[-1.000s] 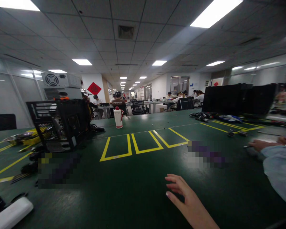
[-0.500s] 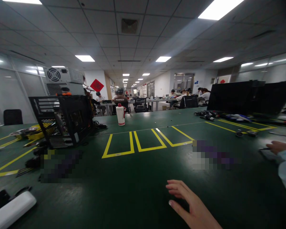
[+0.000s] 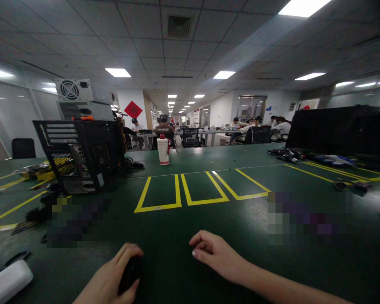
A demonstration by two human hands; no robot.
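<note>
My left hand [image 3: 114, 276] has come in at the bottom, left of the middle. Its fingers and thumb curve round a black rounded object [image 3: 130, 270], whose kind I cannot make out. Over the green tabletop [image 3: 164, 240], to the right, is my right hand [image 3: 213, 253]. Its fingers are loosely bent, the thumb is a little apart from them, and nothing shows between. Beyond both hands, yellow tape outlines [image 3: 205, 202] mark the table.
A black computer case [image 3: 95, 156] with power supplies [image 3: 82, 93] on top stands left. Behind the tape is a white bottle [image 3: 163, 151] with a red cap. Black monitors [image 3: 329, 128] and cables [image 3: 283, 154] are at right. A white object [image 3: 11, 280] lies near left. Seated people occupy the background.
My left hand has entered the view with the black object. My right hand has moved left and its fingers are more bent. The view has turned slightly left; the sleeved arm at right is gone.
</note>
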